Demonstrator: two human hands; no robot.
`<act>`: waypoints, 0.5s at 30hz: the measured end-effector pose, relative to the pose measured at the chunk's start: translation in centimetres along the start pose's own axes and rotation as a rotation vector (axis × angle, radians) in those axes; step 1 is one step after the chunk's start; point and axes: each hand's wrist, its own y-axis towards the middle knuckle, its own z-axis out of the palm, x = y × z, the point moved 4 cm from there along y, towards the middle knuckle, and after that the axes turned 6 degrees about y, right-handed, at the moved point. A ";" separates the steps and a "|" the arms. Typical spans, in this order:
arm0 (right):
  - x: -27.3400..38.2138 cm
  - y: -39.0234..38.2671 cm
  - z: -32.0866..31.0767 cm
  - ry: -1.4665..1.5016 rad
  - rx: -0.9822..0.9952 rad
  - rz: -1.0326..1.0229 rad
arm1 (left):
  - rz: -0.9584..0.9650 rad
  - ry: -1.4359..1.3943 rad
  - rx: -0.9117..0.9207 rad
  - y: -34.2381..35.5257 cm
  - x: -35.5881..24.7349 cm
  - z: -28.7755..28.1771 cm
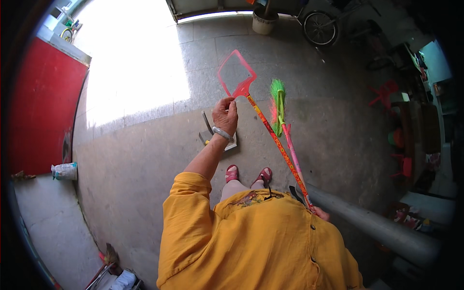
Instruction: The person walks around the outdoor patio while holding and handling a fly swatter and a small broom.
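My left hand, with a pale bracelet on its wrist, is closed in a pinch at the lower corner of a red diamond-shaped frame. The frame tops a long handle patterned in red and yellow; I cannot tell the tool's exact kind. Beside it a broom with green and pink bristles points away from me on a pink handle. Both handles run back to my right hand at my right side. That hand is mostly hidden by my yellow shirt, but its visible part closes round the handle ends.
Near my feet a dark, angular object with a yellow part lies on the floor, partly behind my left arm. A grey pipe slants along my right. A red panel stands left; a bucket and a wheel are ahead.
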 end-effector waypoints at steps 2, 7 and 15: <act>-7.4 0.4 -0.8 0.243 0.085 0.367 | 0.113 0.126 -0.028 2.6 0.1 0.6; -12.5 -1.3 -1.8 0.391 -0.115 0.671 | 0.180 0.260 0.037 3.7 0.1 3.1; -5.9 -1.5 -1.9 0.164 -0.115 0.401 | 0.082 0.290 0.031 4.0 2.7 3.7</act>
